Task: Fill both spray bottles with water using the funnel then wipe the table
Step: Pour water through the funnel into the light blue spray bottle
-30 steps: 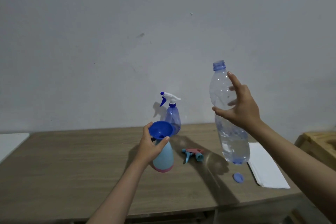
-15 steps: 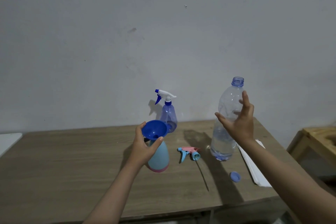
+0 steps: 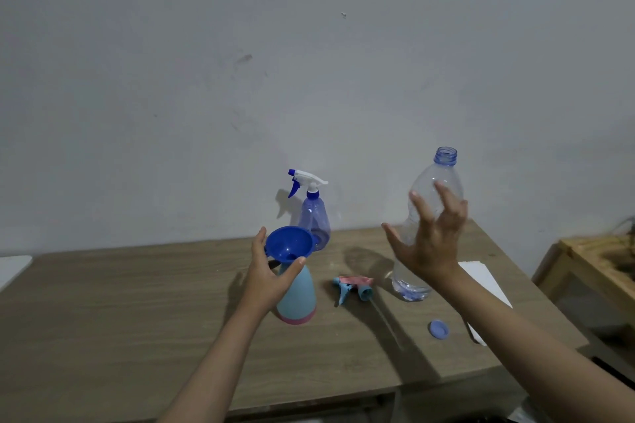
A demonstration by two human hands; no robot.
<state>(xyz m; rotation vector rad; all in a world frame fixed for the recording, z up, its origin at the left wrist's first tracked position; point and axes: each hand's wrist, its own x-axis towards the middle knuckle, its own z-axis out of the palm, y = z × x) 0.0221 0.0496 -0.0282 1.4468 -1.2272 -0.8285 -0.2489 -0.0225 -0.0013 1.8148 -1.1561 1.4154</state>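
A light blue spray bottle [image 3: 299, 299] with a pink base stands on the wooden table [image 3: 120, 302]. A dark blue funnel [image 3: 288, 245] sits in its neck. My left hand [image 3: 269, 280] grips the neck just under the funnel. The bottle's pink and blue spray head [image 3: 352, 287] lies on the table to its right. A clear water bottle [image 3: 436, 175], uncapped and with a little water at the bottom, stands upright further right. My right hand [image 3: 427, 244] hovers in front of it with fingers spread, holding nothing. A purple spray bottle [image 3: 314, 216] with its head on stands behind the funnel.
The water bottle's blue cap [image 3: 439, 329] lies near the table's front right. A white folded cloth [image 3: 481, 282] rests by the right edge. A wooden piece of furniture [image 3: 591, 271] stands to the right of the table, and a white surface [image 3: 13, 268] to the left.
My right hand lowered the water bottle from the air onto the table and let go of it, fingers now spread. My left hand kept its grip on the light blue bottle.
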